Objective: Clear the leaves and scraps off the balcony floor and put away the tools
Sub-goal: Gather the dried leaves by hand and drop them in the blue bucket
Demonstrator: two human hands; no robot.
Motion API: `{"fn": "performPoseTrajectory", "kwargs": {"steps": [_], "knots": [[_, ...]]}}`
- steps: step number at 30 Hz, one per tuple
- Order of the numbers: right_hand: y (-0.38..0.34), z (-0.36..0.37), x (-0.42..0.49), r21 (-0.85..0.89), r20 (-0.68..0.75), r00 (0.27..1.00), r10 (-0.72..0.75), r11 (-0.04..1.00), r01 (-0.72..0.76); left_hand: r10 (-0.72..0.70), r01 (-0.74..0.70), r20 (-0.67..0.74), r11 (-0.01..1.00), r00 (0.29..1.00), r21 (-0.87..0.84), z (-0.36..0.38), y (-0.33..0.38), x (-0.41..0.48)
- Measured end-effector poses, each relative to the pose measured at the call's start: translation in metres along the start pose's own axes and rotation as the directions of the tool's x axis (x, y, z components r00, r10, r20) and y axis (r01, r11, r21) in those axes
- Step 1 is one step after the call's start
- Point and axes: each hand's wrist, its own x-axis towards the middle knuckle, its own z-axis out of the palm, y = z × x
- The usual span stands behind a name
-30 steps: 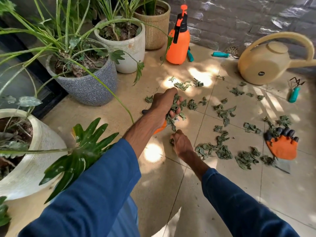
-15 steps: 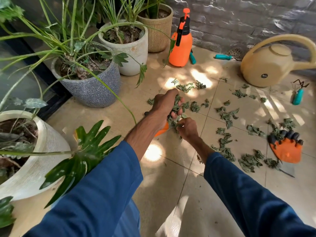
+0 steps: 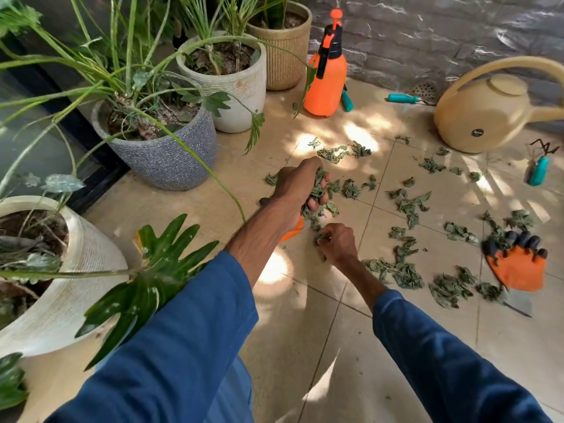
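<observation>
Views: one. Head camera, wide-angle, worn on you; faces forward and down at the balcony floor (image 3: 305, 331). Close range: your left hand (image 3: 297, 184) and right hand (image 3: 338, 242) sit mid-frame. Upper edge: wall (image 3: 427, 35). Left edge: pots (image 3: 164, 160).

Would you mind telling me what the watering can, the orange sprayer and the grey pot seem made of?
Watering can: probably plastic, smooth beige with a soft sheen and moulded handle. Orange sprayer: plastic, glossy body, black pump head. Grey pot: matt, speckled, finely ribbed; concrete, ceramic or textured plastic, unclear.
</observation>
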Motion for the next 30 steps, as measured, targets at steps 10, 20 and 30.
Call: {"fn": "performPoseTrajectory", "kwargs": {"steps": [10,20,30], "knots": [[-0.030,-0.086,-0.051,0.630,-0.020,1.000,-0.013,0.777,0.022,-0.015,0.016,-0.017,0.999,1.000,0.049,0.008,-0.012,0.007],[-0.112,-0.152,-0.087,0.672,-0.133,0.985,-0.111,0.720,0.172,-0.024,0.034,-0.148,0.997,0.989,0.064,0.037,-0.017,0.006],[-0.121,-0.138,-0.069,0.205,-0.374,0.921,-0.105,0.960,0.192,-0.172,0.165,-0.085,0.983,0.981,-0.084,0.055,-0.027,0.014]]}}
